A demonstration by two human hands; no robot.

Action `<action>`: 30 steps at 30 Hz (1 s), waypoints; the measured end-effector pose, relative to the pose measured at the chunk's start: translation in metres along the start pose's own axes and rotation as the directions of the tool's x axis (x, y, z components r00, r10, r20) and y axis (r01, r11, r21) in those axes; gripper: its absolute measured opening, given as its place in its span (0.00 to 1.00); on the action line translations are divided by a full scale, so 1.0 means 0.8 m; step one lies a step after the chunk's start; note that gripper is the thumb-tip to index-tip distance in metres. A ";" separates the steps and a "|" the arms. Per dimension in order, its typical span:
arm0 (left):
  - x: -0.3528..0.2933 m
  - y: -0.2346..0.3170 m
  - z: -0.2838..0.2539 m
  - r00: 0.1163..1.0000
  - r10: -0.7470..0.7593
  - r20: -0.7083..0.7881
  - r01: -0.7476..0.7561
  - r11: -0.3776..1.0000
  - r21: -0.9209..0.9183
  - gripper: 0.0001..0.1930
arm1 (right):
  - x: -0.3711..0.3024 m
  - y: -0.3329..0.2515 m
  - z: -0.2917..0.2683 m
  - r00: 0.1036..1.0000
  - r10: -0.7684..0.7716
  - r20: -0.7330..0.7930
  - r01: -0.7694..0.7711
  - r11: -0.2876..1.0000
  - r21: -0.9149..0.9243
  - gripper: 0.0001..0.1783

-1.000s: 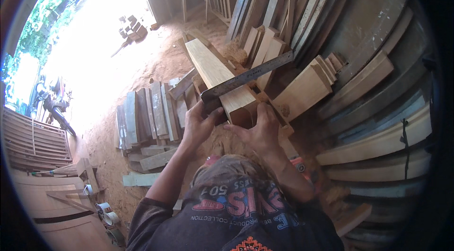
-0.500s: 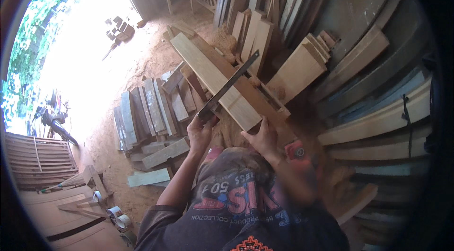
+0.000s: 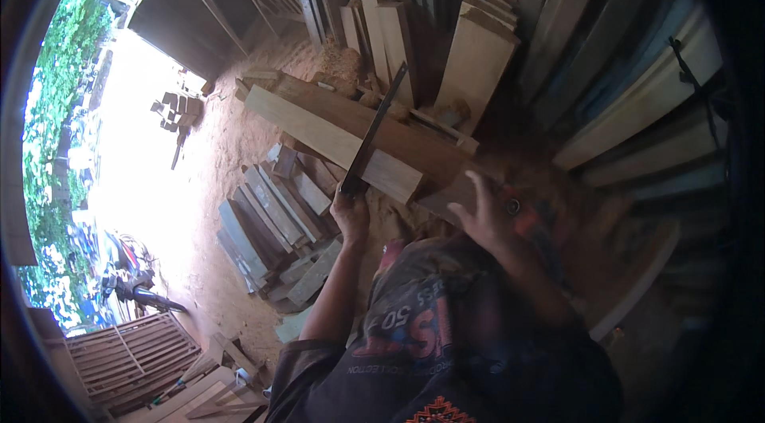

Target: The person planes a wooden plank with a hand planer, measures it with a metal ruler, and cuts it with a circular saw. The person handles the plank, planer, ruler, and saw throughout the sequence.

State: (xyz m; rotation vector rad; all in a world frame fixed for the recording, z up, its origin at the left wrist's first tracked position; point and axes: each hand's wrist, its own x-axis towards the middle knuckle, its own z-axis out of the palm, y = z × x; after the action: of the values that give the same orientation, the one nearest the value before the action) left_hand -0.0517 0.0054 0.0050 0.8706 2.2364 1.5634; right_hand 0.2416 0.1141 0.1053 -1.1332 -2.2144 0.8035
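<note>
A pale, planed wooden board (image 3: 307, 129) lies slantwise on a thicker wooden beam (image 3: 343, 108). Across the board's upper face rests a dark, thin-bladed try square (image 3: 378, 121), its far end reaching past the beam. My left hand (image 3: 351, 212) is closed around the square's near end, beside the board's near edge. Just off the board's right end, my right hand (image 3: 482, 216) is empty with its fingers spread. Beside it sits a partly hidden red and black object (image 3: 526, 216) with a round dark knob.
Stacked offcuts (image 3: 267, 204) cover the ground left of the board. Upright planks (image 3: 478, 48) lean at the back, and long curved-looking boards (image 3: 653, 124) stand at the right. Wood shavings (image 3: 339, 64) lie behind the beam. A motorcycle (image 3: 131, 279) stands at far left.
My right hand has let go of the board's end and moved right, fingers spreading. The left hand still holds the square across the board. The whole view has turned.
</note>
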 end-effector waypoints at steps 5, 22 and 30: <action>0.006 0.015 -0.010 0.994 -0.079 0.076 0.073 0.993 0.090 0.14 | -0.049 0.023 -0.092 0.982 0.186 -0.025 -0.185 0.982 0.039 0.34; -0.039 0.033 0.005 0.995 0.027 0.096 -0.047 0.976 0.214 0.10 | -0.109 0.061 -0.158 0.742 0.573 0.349 -0.650 0.742 0.164 0.32; -0.042 0.050 0.019 0.999 0.047 -0.012 -0.045 0.993 0.107 0.09 | -0.075 -0.009 -0.163 0.730 0.468 0.499 -0.657 0.682 0.322 0.22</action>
State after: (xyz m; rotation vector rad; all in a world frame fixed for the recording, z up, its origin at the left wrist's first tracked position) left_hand -0.0046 0.0051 0.0325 0.9487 2.3449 1.4860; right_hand 0.3562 0.0951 0.1893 -1.5210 -1.7244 1.8759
